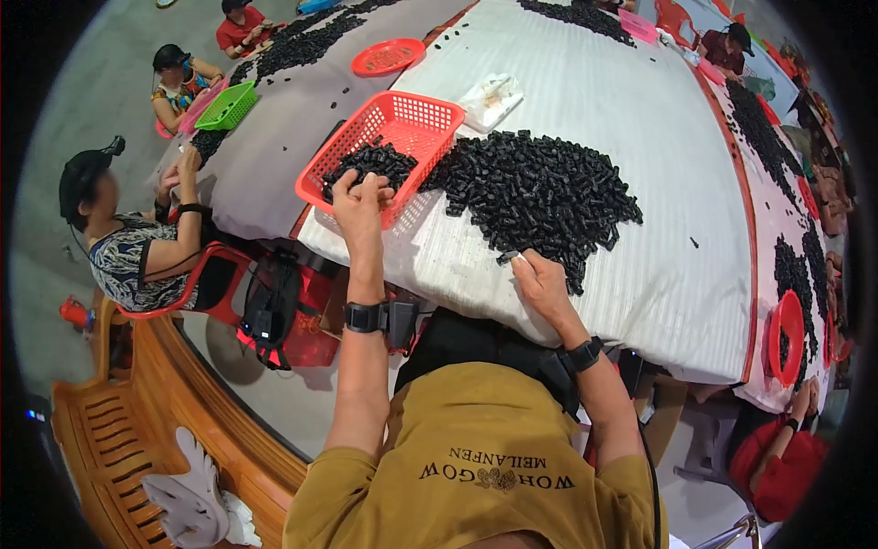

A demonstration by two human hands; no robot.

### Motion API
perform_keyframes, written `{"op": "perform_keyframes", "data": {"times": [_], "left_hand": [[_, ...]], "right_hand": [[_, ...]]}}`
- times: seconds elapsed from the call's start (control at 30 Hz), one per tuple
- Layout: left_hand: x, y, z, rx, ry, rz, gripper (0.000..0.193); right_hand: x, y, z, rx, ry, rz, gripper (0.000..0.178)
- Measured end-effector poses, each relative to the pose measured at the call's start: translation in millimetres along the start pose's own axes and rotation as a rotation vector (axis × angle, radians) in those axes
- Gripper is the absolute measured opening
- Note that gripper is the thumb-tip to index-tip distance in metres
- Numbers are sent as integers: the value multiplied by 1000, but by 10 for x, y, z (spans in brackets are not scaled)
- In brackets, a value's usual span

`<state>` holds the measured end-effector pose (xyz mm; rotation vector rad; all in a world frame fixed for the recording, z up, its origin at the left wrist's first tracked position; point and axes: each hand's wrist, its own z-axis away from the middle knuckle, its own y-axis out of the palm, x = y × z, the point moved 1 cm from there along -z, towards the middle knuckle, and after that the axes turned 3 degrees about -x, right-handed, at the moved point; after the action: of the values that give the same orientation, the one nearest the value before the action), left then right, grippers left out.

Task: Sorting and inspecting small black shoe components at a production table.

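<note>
With my left hand [361, 197] loosely curled at the red plastic basket [422, 112] and right hand [543, 285] half-closed, both grips unclear, a careless wrist could knock heaped black pieces [540, 192] off the white-covered table [681, 265].
</note>
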<state>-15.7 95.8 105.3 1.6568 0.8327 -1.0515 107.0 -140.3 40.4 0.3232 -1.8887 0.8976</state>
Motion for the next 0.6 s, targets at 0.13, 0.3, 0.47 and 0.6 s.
{"op": "perform_keyframes", "data": {"times": [0.13, 0.3, 0.47, 0.6], "left_hand": [[138, 21, 119, 136, 187, -322, 12], [756, 174, 265, 418, 490, -771, 5], [889, 226, 239, 536, 693, -1024, 10], [927, 261, 197, 547, 627, -1062, 15]], "right_hand": [[17, 0, 15, -1, -24, 34, 31], [2, 4, 15, 13, -23, 19, 30], [36, 11, 11, -1, -51, 23, 30], [26, 18, 15, -11, -57, 30, 29]]}}
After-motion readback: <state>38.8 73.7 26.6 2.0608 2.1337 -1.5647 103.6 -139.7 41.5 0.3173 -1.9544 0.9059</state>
